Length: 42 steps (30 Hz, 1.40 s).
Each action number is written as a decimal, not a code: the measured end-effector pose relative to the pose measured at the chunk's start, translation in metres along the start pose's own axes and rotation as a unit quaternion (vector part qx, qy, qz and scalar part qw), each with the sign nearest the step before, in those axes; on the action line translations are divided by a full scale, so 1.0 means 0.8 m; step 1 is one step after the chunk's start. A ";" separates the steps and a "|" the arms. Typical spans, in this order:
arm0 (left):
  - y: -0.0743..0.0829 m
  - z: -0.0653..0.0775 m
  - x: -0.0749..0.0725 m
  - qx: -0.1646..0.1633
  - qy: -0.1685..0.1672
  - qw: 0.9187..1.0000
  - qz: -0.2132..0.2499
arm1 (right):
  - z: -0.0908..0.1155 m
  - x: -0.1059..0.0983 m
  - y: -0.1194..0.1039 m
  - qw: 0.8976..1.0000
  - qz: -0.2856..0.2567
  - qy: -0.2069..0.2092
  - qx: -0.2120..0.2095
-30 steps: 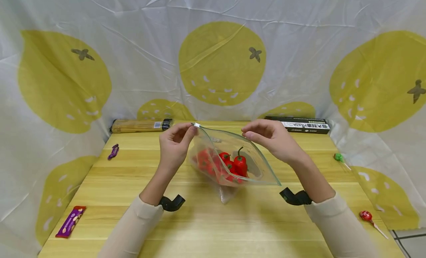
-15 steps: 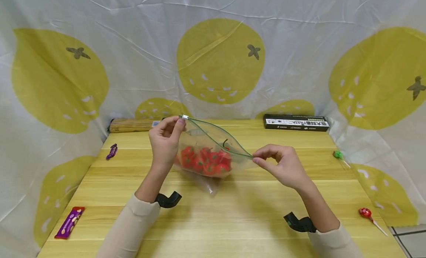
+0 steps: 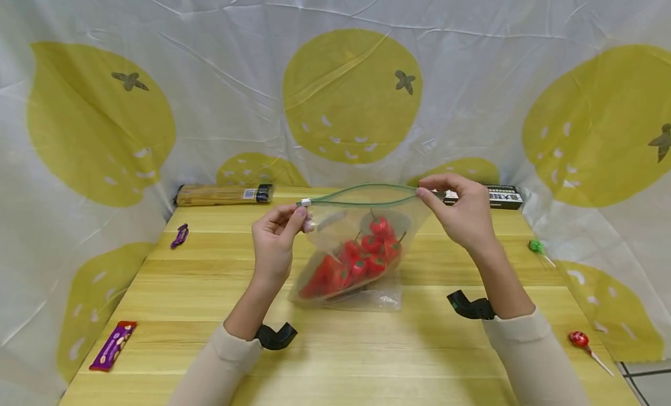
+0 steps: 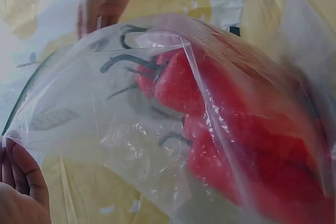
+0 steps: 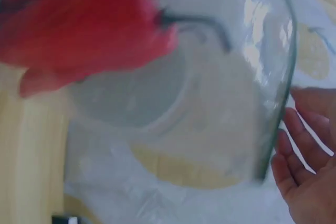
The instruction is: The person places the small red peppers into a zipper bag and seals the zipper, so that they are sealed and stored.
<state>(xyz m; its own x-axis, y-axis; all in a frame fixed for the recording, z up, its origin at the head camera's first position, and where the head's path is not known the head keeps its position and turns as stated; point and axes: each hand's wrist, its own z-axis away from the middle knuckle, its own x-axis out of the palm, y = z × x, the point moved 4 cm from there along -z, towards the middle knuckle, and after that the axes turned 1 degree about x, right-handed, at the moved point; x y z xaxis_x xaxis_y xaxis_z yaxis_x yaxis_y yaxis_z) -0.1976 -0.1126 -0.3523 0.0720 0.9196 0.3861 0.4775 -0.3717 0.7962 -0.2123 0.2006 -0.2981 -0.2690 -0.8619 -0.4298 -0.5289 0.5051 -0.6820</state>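
Observation:
A clear zip bag (image 3: 327,240) with a green-edged mouth is held up over the table. Several red peppers (image 3: 362,263) with dark green stems lie in its lower part. My left hand (image 3: 274,243) pinches the bag's left top corner beside the white slider (image 3: 306,202). At the right end of the mouth, my right hand (image 3: 463,211) pinches the green edge between thumb and forefinger. Between the hands the mouth gapes in a narrow slit. The left wrist view shows the peppers (image 4: 210,145) through the plastic; in the right wrist view, fingers (image 5: 302,129) meet the green edge.
Along the back of the wooden table (image 3: 335,359) lie a pack of dry noodles (image 3: 222,195) and a black pasta box (image 3: 505,197). On the left are a small purple candy (image 3: 179,236) and a purple bar (image 3: 112,346). Green (image 3: 536,247) and red lollipops (image 3: 579,339) lie right.
My right hand moves from the far rim down to the bag's right corner, then lifts it up and away. The bag's wide mouth narrows to a slit. My left hand keeps its pinch.

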 end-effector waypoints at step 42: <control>0.033 -0.024 -0.018 0.035 -0.026 0.996 -0.078 | -0.021 0.041 -0.069 0.969 0.090 -0.222 -0.061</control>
<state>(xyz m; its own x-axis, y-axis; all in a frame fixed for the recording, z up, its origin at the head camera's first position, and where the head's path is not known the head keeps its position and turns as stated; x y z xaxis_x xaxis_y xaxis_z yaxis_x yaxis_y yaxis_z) -0.2029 -0.1380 -0.3282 0.0372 0.9715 0.2340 0.5455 -0.2160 0.8098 -0.2056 0.1439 -0.2645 -0.0068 -0.6425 -0.7663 -0.6047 0.6130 -0.5086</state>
